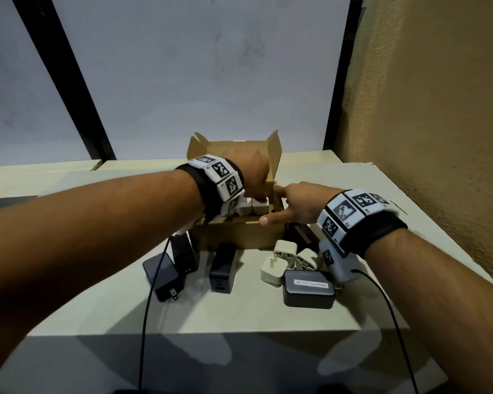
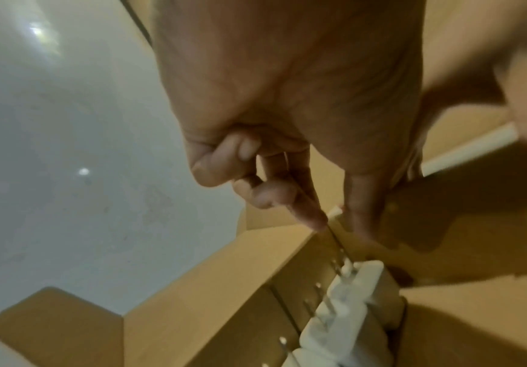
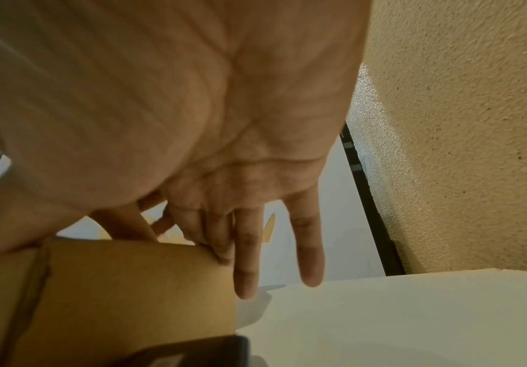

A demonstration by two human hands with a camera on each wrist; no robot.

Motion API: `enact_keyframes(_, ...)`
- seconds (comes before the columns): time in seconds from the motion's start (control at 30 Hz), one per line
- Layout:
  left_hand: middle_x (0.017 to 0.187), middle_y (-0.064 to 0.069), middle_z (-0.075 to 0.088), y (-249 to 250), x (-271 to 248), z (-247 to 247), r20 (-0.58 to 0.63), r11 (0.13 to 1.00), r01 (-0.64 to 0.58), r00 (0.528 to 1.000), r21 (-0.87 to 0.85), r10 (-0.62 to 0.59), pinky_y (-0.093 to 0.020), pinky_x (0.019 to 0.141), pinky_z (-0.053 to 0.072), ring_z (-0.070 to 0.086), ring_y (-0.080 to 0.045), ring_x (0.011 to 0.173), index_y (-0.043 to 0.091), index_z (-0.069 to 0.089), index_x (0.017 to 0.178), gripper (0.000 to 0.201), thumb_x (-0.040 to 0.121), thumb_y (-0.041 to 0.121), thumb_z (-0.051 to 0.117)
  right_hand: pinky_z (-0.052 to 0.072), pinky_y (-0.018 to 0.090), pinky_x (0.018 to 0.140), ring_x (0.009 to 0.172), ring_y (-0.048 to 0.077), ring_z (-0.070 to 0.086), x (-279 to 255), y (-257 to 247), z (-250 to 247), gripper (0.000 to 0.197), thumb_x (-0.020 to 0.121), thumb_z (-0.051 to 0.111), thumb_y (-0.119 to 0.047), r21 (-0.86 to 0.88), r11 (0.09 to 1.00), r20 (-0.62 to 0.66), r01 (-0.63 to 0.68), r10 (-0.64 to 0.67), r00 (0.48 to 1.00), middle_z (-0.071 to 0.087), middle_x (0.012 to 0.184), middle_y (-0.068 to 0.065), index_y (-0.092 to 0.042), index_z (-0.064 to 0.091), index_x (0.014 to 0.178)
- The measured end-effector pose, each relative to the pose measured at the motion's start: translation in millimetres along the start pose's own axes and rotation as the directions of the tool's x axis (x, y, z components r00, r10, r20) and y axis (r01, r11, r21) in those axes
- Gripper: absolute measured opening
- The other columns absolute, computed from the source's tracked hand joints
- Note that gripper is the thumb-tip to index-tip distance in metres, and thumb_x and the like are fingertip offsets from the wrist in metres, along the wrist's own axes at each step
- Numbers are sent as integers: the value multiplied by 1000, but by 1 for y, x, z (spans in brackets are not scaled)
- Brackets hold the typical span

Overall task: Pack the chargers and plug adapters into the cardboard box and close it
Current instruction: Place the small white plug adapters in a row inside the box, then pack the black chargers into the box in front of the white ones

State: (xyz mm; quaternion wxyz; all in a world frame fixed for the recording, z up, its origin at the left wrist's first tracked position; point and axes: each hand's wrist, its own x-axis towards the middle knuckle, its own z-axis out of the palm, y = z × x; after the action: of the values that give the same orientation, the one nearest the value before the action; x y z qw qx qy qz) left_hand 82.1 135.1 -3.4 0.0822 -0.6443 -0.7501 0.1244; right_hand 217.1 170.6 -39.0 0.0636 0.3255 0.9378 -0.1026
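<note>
An open cardboard box (image 1: 234, 237) stands mid-table, its lid flaps (image 1: 275, 155) raised. My left hand (image 1: 256, 177) reaches down into it. In the left wrist view, thumb and forefinger of the left hand (image 2: 337, 223) pinch a small white piece (image 2: 334, 212), just above a row of white chargers (image 2: 350, 305) standing prongs-up along the box wall (image 2: 224, 285). My right hand (image 1: 291, 203) rests with straight fingers (image 3: 246, 273) on the box's right front corner (image 3: 130, 285), holding nothing. White chargers (image 1: 251, 207) show under the left wrist.
In front of the box lie black chargers (image 1: 161, 277) (image 1: 222, 265) (image 1: 308, 288) and white plug adapters (image 1: 285, 248) (image 1: 272, 271). Another black charger (image 1: 299, 231) sits beside the box under my right hand. A rough tan wall (image 1: 439, 137) rises on the right. Wrist-camera cables (image 1: 148, 308) hang over the table's front.
</note>
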Motion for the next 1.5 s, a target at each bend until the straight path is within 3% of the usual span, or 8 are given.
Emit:
enact_keyframes(0.1, 98, 5, 60, -17, -17, -6, -57, 992, -46, 998, -121, 40, -28, 65, 46, 57, -17, 88, 24, 57, 117, 36, 83, 24, 68, 41, 32, 86, 95, 22, 54, -2, -3, -3, 74, 82, 54, -66, 0, 1000, 14, -8, 8, 1000, 63, 109, 7, -18, 44, 136)
enact_keyframes(0.2, 100, 3, 57, -31, -42, -8, -117, 971, -53, 993, -233, 26, -30, 74, 53, 57, -18, 91, 22, 51, 118, 42, 81, 15, 68, 41, 32, 86, 100, 24, 56, -4, -6, -5, 69, 82, 54, -65, -6, 999, 26, -36, 37, 999, 63, 119, 10, -15, 48, 128)
enact_keyframes(0.33, 84, 9, 50, -48, -83, -2, -119, 909, -65, 993, -413, 17, -24, 64, 47, 54, -12, 78, 23, 48, 113, 41, 79, 13, 69, 44, 37, 94, 113, 29, 57, -1, -9, -6, 80, 80, 52, -69, -56, 995, 43, -78, 81, 996, 62, 126, 13, -14, 43, 138)
enact_keyframes(0.43, 80, 9, 52, -53, -113, 8, -118, 874, -125, 990, -470, 79, -19, 58, 42, 52, -9, 70, 22, 51, 108, 34, 80, 20, 69, 43, 38, 96, 115, 29, 56, 0, -11, -8, 83, 80, 52, -70, -68, 993, 55, -97, 101, 993, 62, 127, 14, -14, 42, 140)
enact_keyframes(0.7, 123, 9, 54, -35, -148, 45, 2, 925, -237, 968, -296, 249, -35, 87, 52, 53, -13, 108, 30, 52, 129, 68, 73, 65, 66, 40, 40, 105, 125, 28, 51, -7, -13, -9, 90, 78, 52, -72, -32, 990, 50, -139, 140, 989, 54, 140, 9, -15, 36, 146)
enact_keyframes(1.03, 123, 7, 59, -31, -150, 60, 3, 931, -216, 974, -295, 227, -33, 87, 52, 56, -15, 109, 29, 49, 131, 68, 73, 58, 69, 32, 40, 110, 136, 29, 42, -6, -17, -11, 94, 83, 50, -67, -42, 983, 78, -180, 183, 980, 40, 152, 10, -18, 14, 155)
enact_keyframes(1.27, 124, 4, 54, -30, -149, 68, 16, 916, -202, 975, -346, 220, -33, 89, 53, 53, -16, 110, 25, 51, 130, 72, 70, 61, 70, 43, 40, 102, 120, 29, 54, 0, -21, -15, 93, 79, 48, -74, -200, 965, 80, -173, 192, 978, 59, 133, 12, -11, 34, 146)
enact_keyframes(1.5, 122, 3, 56, -26, -148, 72, -16, 902, -234, 969, -363, 245, -33, 93, 51, 51, -16, 111, 24, 52, 129, 72, 70, 60, 70, 43, 39, 102, 121, 29, 54, 4, -19, -14, 93, 79, 49, -73, -199, 966, 71, -168, 185, 980, 57, 135, 13, -11, 33, 147)
